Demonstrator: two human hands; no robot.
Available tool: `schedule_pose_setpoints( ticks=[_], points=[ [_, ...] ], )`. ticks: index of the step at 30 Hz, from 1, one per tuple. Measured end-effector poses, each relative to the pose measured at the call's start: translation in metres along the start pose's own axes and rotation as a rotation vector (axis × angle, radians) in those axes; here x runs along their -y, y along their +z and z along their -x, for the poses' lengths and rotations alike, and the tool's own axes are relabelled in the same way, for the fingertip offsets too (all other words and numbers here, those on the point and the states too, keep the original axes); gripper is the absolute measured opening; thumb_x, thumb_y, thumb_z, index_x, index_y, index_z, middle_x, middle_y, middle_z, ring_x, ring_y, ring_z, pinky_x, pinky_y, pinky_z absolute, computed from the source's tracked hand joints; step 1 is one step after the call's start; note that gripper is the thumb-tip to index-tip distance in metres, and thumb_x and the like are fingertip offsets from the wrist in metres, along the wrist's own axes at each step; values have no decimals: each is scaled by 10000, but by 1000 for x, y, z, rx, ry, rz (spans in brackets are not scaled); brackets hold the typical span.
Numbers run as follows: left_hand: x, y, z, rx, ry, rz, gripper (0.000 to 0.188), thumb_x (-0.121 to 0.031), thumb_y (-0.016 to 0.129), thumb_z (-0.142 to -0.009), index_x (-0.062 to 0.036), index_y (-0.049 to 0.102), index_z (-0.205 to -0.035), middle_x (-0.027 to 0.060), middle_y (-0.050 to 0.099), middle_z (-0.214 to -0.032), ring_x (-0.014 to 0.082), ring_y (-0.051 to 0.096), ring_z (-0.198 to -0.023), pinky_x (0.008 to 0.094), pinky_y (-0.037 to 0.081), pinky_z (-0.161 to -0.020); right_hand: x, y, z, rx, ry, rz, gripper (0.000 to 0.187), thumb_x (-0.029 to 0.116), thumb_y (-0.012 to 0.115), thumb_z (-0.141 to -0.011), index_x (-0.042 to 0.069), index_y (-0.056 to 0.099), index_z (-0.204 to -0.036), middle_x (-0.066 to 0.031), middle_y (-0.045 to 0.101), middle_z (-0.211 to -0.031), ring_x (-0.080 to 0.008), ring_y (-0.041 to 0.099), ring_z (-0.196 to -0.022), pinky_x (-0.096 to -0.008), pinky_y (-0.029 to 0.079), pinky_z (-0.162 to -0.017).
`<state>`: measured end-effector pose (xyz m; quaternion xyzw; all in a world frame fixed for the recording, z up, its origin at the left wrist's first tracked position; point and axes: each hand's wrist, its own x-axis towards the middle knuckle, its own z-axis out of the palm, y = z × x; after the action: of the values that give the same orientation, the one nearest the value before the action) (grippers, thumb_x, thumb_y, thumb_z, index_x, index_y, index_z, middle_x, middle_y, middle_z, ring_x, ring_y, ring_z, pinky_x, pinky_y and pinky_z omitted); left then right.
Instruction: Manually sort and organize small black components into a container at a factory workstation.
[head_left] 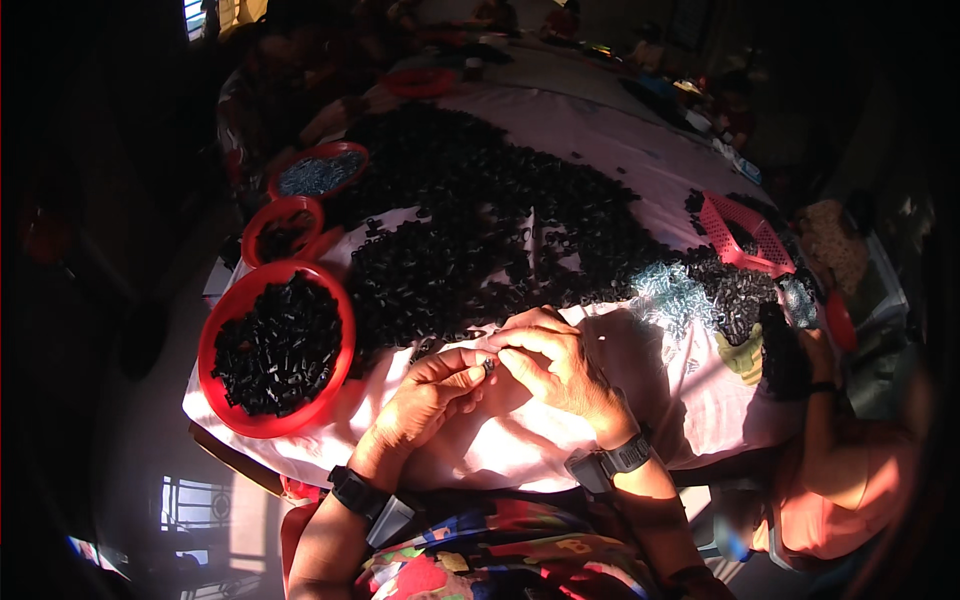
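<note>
My left hand [436, 394] pinches a small dark part [489, 367] between thumb and fingers, above the near edge of the cloth-covered table. Close against it, my right hand [550, 360] has its thumb and fingers drawn together at the same spot. What the right fingertips grip, if anything, is too small to make out. Just beyond both hands spreads a wide heap of small black parts [430, 270]. To the right of the heap lies a pile of shiny, pale, pin-like pieces [672, 298].
A large red basin [346, 372] of black parts stands at left, with a smaller red bowl [248, 240] and a red bowl of silvery pieces [319, 170] behind it. A pink basket [745, 232] sits at right. A co-worker's arm [822, 400] reaches in at far right.
</note>
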<state>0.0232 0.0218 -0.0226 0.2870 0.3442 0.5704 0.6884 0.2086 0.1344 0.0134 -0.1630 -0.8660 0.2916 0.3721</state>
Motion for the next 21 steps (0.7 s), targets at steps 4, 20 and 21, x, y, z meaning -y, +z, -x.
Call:
schedule_pose_setpoints(
  ticks=[4, 20, 21],
  points=[
    [1, -3, 1, 1, -18, 30, 233, -115, 630, -1005, -35, 646, -1224, 49, 703, -1082, 84, 643, -913, 221, 540, -866, 2, 5, 0, 30, -39, -56, 103, 87, 679, -908, 36, 747, -964, -86, 699, -945, -247, 678, -921, -354, 552, -808],
    [2, -3, 0, -13, -27, 37, 266, -114, 623, -1008, 1, 639, -1248, 52, 691, -1084, 95, 629, -910, 225, 549, -868, 13, 0, 0, 37, 14, -10, 84, 90, 700, -889, 8, 696, -907, -110, 711, -942, -265, 684, -839, -355, 547, -742],
    [1, -3, -1, -6, -27, 43, 267, -115, 623, -1008, 2, 640, -1247, 52, 691, -1084, 97, 629, -910, 225, 549, -865, 12, 0, 0, 36, 15, -10, 84, 90, 700, -889, 8, 696, -907, -110, 711, -942, -265, 684, -839, -355, 547, -742]
  ],
)
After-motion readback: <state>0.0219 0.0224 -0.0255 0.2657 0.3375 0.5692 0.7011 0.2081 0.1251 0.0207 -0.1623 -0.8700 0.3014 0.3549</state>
